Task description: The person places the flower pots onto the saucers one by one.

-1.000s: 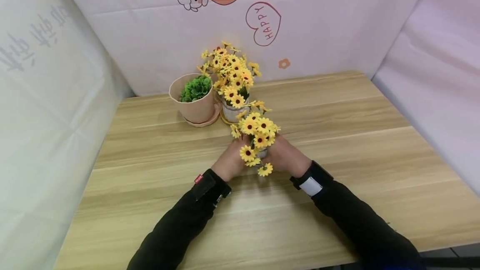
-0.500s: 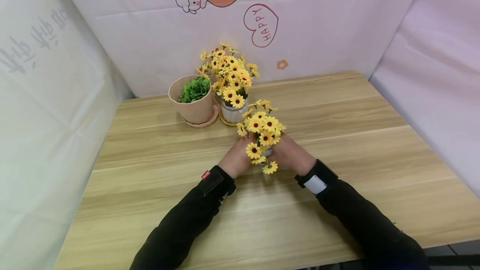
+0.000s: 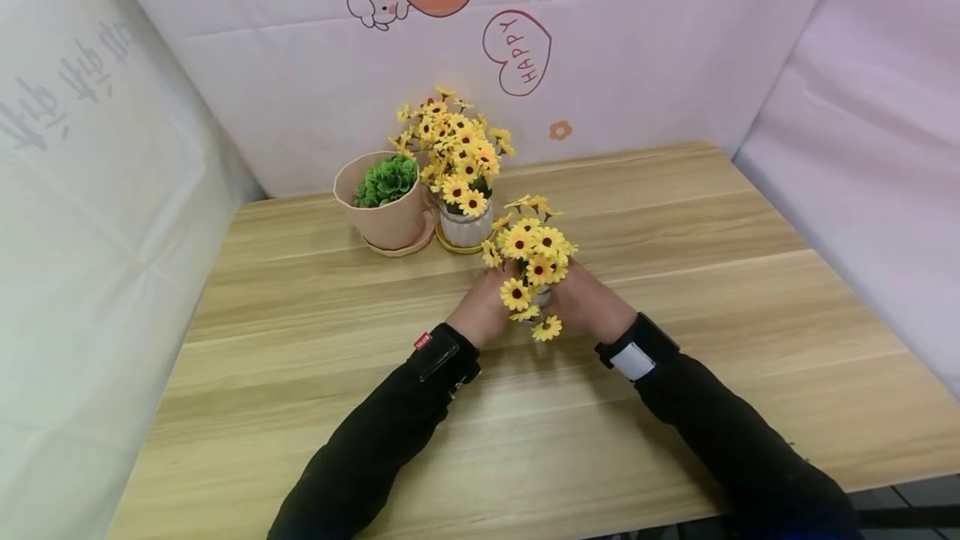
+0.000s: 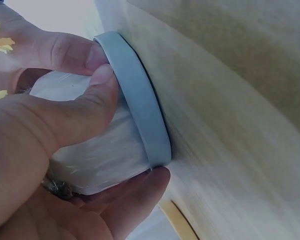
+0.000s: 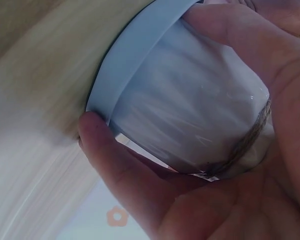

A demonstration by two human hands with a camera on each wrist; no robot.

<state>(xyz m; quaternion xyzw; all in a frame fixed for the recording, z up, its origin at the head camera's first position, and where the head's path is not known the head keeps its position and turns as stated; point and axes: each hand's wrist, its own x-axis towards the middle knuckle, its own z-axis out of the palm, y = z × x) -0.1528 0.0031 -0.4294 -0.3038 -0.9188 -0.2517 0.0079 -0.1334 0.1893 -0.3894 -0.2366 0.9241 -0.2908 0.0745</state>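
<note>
Both hands hold a small white flower pot (image 5: 190,100) with yellow artificial daisies (image 3: 538,269) from opposite sides. A blue-grey saucer (image 4: 140,105) sits at its base, close over the wooden table. In the left wrist view, the left hand (image 3: 483,307) has its thumb on the pot wall by the saucer's edge and its fingers curled under the other side. The right hand (image 3: 596,302) wraps the pot likewise, one fingertip right at the saucer's rim in the right wrist view. Twine (image 5: 252,132) circles the pot's neck. From the head view, blossoms cover most of the pot.
Behind the hands stands another white pot (image 3: 467,229) of yellow daisies on a yellow saucer (image 3: 448,245). To its left is a larger pink pot (image 3: 397,223) with a green plant (image 3: 386,182). A printed white cloth (image 3: 637,65) hangs along the table's (image 3: 300,440) back edge.
Both hands have moved a little to the right and slightly away from the body, carrying the held daisy pot along. The two pots behind stay where they were.
</note>
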